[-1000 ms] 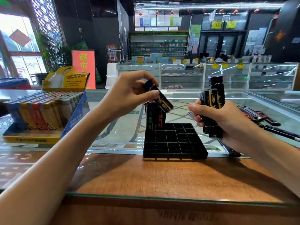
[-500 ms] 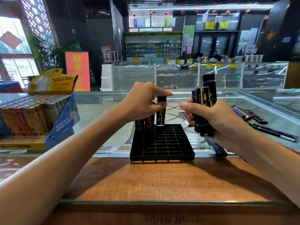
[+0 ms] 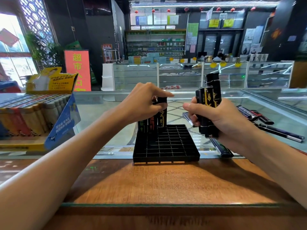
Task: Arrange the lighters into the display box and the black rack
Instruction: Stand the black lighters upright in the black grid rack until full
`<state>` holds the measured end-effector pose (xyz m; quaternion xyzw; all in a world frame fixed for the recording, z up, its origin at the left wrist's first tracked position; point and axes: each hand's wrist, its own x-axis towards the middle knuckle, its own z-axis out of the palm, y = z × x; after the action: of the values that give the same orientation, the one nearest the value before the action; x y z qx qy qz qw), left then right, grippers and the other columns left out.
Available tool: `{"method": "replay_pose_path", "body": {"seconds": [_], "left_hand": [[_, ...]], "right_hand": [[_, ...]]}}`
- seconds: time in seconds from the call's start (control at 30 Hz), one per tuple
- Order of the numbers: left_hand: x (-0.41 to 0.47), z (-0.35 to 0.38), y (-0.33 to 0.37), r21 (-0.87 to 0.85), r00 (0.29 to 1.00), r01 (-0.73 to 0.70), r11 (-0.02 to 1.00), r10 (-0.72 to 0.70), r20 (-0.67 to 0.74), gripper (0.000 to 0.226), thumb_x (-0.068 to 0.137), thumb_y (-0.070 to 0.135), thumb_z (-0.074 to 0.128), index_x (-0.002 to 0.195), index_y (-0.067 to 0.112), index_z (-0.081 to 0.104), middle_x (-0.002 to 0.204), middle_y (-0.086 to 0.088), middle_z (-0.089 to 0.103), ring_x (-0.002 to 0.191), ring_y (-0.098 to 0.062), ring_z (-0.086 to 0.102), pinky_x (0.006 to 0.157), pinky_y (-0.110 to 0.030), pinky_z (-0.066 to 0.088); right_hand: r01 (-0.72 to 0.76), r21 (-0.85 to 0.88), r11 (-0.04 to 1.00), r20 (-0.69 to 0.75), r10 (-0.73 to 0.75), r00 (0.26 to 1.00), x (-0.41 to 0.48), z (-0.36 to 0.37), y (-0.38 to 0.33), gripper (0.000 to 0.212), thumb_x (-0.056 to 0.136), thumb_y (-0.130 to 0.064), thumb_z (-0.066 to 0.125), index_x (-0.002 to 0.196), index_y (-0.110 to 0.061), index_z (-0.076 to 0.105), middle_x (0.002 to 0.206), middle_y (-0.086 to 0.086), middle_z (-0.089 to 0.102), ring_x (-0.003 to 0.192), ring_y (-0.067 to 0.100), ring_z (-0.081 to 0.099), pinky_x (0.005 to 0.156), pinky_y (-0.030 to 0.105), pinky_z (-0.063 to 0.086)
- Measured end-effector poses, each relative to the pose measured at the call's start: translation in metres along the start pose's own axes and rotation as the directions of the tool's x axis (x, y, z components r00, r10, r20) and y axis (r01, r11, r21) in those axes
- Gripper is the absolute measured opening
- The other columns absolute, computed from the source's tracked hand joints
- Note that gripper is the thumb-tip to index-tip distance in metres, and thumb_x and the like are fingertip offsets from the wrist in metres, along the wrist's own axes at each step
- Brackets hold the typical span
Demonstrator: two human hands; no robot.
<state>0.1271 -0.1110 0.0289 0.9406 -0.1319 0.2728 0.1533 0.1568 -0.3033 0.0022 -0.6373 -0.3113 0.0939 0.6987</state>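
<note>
In the head view, a gold-printed lighter is gripped at its top by the left hand. It stands upright in the far row of the black rack, beside two standing lighters. A bundle of black lighters is clasped in the curled right hand, just right of the rack. The display box of coloured lighters is seen at the left of the bench.

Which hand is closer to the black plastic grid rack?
Left. The left hand pinches a black lighter standing in the black grid rack; the right hand grips a black lighter bundle off its right side.
</note>
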Motion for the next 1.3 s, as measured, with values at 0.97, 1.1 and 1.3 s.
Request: {"method": "replay_pose_path", "body": {"seconds": [0.97, 1.1, 1.3], "left_hand": [[-0.020, -0.010, 0.033, -0.499, 0.990, -0.137, 0.856, 0.104, -0.092, 0.034, 0.070, 0.027, 0.075, 0.090, 0.000, 0.068, 0.076, -0.007, 0.069, 0.066, -0.011, 0.063, 0.058, -0.013, 0.045], [-0.020, -0.009, 0.028, -0.621, 0.996, -0.093, 0.779, 0.071, -0.060, 0.025, 0.069, 0.015, 0.079, 0.087, -0.001, 0.069, 0.076, -0.012, 0.070, 0.067, -0.012, 0.064, 0.061, -0.018, 0.052], [-0.018, -0.019, 0.011, -0.794, 0.994, 0.057, 0.605, -0.108, -0.011, 0.019, 0.066, 0.017, 0.076, 0.082, 0.010, 0.068, 0.073, 0.002, 0.070, 0.066, -0.006, 0.063, 0.063, -0.014, 0.048]], "right_hand": [[0.119, -0.186, 0.975, 0.219, -0.077, 0.973, -0.002, 0.014, 0.006, 0.017, 0.077, -0.023, 0.073, 0.074, -0.009, 0.063, 0.051, 0.000, 0.053, 0.049, 0.012, 0.048, 0.052, 0.016, 0.040], [0.094, -0.206, 0.974, 0.229, -0.046, 0.972, -0.003, 0.015, 0.005, 0.021, 0.069, -0.034, 0.074, 0.072, -0.016, 0.063, 0.052, 0.000, 0.052, 0.050, 0.012, 0.047, 0.052, 0.020, 0.039], [0.051, -0.058, 0.997, 0.278, -0.033, 0.960, -0.004, 0.007, 0.000, 0.037, 0.080, -0.039, 0.068, 0.066, -0.012, 0.047, 0.056, 0.001, 0.042, 0.047, 0.015, 0.039, 0.050, 0.019, 0.036]]}}
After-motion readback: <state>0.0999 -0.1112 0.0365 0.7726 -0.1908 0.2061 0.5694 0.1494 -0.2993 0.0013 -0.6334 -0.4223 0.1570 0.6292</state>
